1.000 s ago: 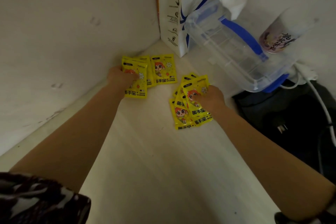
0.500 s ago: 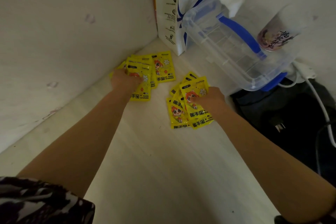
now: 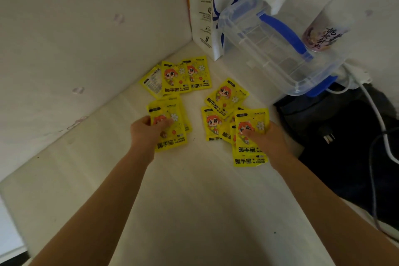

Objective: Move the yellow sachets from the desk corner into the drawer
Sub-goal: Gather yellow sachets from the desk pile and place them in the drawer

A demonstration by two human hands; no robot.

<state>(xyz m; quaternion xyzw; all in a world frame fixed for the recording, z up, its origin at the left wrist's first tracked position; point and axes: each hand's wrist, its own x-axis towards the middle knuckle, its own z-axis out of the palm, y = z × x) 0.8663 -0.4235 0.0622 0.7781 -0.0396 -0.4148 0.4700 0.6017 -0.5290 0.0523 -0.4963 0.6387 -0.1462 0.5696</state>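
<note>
Home desk [image 3: 194, 201] corner, household clutter

I'm seeing a pale desk [image 3: 194, 201] running into the wall corner, yellow sachets [image 3: 185, 75] lying scattered on it, a white paper bag [image 3: 203, 17] standing at the back, a black bag [image 3: 336, 136] sitting at the right.

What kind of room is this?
Probably a desk corner in a bedroom or dorm: pale desktop against walls, a paper shopping bag, a clear storage box and yellow hand-warmer sachets.
</note>
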